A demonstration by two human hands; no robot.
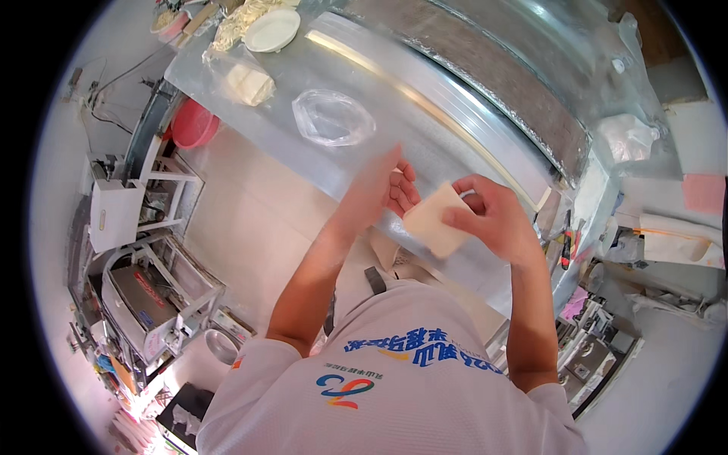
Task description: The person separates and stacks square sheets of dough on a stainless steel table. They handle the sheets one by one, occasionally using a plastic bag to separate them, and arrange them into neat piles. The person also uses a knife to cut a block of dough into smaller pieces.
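Note:
My right hand (497,216) grips a pale, square stack of dough wrappers (438,220) between thumb and fingers, held above the near edge of the metal table. Just left of it is my left hand (387,186), partly blurred, its fingers apart and loosely curled, with nothing visible in them. A clear plastic bag (334,117) lies on the table beyond my left hand. Farther left sits another clear bag holding pale square wrappers (249,83).
A white plate (273,30) and a heap of pale dough strips (239,23) are at the far left of the table. A long pale strip (379,61) edges the metal ledge at the back. A red basin (193,125) stands below the table's left end.

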